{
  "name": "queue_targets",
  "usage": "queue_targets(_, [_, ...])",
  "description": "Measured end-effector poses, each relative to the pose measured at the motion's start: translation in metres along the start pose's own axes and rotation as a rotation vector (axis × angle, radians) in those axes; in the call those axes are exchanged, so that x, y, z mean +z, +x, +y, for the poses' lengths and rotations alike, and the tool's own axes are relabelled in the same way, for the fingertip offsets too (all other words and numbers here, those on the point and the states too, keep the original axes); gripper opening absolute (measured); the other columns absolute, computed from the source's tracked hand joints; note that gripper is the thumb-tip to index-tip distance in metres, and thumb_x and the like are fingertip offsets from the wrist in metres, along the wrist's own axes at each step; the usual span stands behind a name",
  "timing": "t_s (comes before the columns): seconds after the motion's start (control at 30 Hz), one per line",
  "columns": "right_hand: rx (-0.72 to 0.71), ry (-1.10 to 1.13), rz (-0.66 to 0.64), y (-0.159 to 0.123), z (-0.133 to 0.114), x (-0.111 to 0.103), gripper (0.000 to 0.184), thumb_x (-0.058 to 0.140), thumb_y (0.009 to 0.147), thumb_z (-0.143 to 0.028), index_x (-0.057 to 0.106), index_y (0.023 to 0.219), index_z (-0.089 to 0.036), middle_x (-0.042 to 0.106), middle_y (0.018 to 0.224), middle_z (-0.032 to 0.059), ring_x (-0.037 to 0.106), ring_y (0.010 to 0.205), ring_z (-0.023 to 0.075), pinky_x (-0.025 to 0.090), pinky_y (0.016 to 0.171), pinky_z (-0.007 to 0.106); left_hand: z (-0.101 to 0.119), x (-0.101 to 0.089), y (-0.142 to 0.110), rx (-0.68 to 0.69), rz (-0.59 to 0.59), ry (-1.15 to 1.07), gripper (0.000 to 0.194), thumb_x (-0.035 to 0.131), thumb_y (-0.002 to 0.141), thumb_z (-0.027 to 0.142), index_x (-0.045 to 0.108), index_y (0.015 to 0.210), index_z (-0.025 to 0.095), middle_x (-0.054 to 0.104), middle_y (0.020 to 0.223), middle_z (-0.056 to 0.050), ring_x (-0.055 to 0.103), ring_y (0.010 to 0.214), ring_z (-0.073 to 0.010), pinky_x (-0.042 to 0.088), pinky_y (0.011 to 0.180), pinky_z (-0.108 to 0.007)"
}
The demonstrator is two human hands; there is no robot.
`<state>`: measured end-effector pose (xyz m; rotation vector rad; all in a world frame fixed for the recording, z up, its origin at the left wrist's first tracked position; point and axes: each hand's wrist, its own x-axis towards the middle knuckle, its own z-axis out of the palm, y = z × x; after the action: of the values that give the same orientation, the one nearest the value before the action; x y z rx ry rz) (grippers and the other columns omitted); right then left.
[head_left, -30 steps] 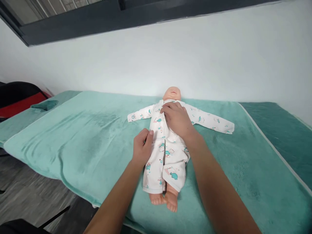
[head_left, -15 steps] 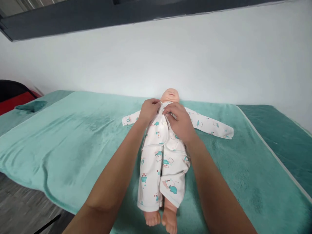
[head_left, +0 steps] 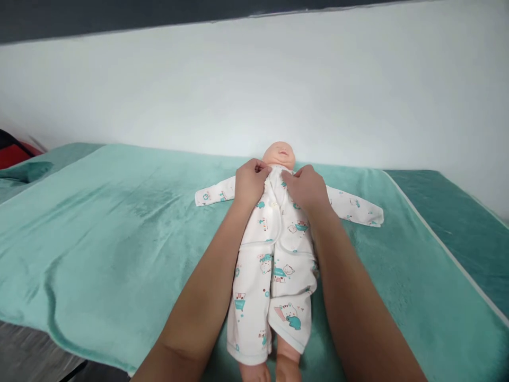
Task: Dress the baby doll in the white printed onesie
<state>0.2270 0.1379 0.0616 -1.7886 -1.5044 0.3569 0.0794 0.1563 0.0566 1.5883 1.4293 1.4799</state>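
Observation:
A baby doll lies on its back, head toward the wall and feet toward me. It wears a white printed baby shirt and matching pants. Both sleeves stretch out sideways. At the shirt's upper left front, just below the doll's chin, my left hand pinches the cloth. My right hand has its fingers closed on the shirt's upper right front. The shirt's front edges meet along the middle, where a small fastening shows on the chest.
A green plush blanket covers the bed, with a darker green cover at the right. Behind the doll's head rises a white wall. Something red and black stands at the far left. Grey floor shows at lower left.
My right hand has moved from the middle of the shirt front outward to the right and slightly up. My left hand stays near the collar. The view has shifted slightly.

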Motion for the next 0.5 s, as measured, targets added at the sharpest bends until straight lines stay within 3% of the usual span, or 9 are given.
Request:
queue_targets(0.1, [0.011,-0.042,-0.011,0.010,-0.001,0.000,0.014,0.058,0.081,-0.035,0.052,0.082,-0.022,0.070,0.093,0.0211,0.065,0.091,0.0380,0.052,0.083,0.052,0.004,0.001,0.002,-0.091,-0.014,-0.175,0.004,0.070,0.081,0.017,0.068,0.077,0.016,0.068,0.073,0.000,0.058,0.067,-0.0121,0.046,0.070,-0.026])
queue_targets(0.23, [-0.006,0.149,0.049,0.011,-0.001,-0.005,0.009,0.056,0.076,-0.024,0.056,0.067,-0.024,0.068,0.077,0.0083,0.063,0.081,0.0277,0.051,0.078,0.041,0.014,0.004,0.001,-0.260,-0.047,-0.513,0.008,0.068,0.085,0.022,0.068,0.080,0.016,0.063,0.067,0.001,0.051,0.058,-0.0089,0.045,0.063,-0.025])
queue_targets(0.33, [-0.007,0.386,0.030,0.010,-0.003,-0.007,0.011,0.058,0.077,-0.026,0.063,0.068,-0.020,0.066,0.071,0.0023,0.061,0.075,0.0212,0.050,0.073,0.034,0.020,0.008,0.000,-0.246,-0.065,-0.501,0.007,0.069,0.084,0.018,0.069,0.077,0.015,0.064,0.067,0.000,0.052,0.059,-0.0091,0.046,0.064,-0.025])
queue_targets(0.5, [-0.020,0.659,-0.033,0.008,-0.005,-0.002,0.013,0.065,0.076,-0.032,0.068,0.076,-0.019,0.068,0.077,0.0015,0.063,0.076,0.0182,0.052,0.072,0.031,0.018,0.010,0.000,-0.192,-0.099,-0.397,0.007,0.068,0.082,0.012,0.070,0.076,0.014,0.066,0.068,-0.001,0.056,0.062,-0.0104,0.046,0.067,-0.026])
